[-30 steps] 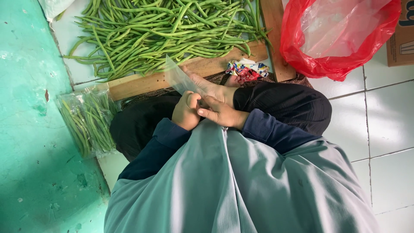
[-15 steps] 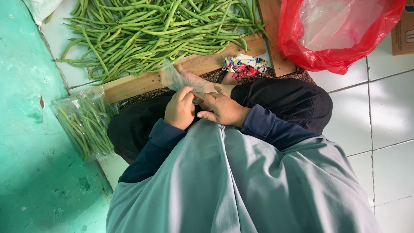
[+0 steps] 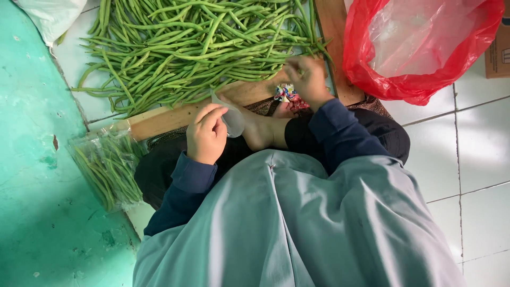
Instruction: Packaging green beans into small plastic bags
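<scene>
A big pile of long green beans [image 3: 196, 48] lies on the floor behind a wooden board [image 3: 170, 117]. My right hand [image 3: 308, 79] reaches to the pile's near edge, its fingers curled on a few beans. Held over my lap, my left hand [image 3: 206, 133] grips a small clear plastic bag [image 3: 231, 118] that looks empty. My crossed legs in dark trousers and a bare foot [image 3: 260, 130] lie between the two hands.
A clear bag filled with beans [image 3: 106, 170] rests at the left by the teal surface [image 3: 32, 159]. A red plastic bag [image 3: 419, 53] sits at the upper right, a cardboard box [image 3: 499, 53] beside it. A small colourful wrapper [image 3: 284, 93] lies under my right hand. White tiles [image 3: 478, 149] lie to the right.
My hands, together at the clear bag before, have parted. The right hand has moved out to the bean pile, while the left keeps the bag.
</scene>
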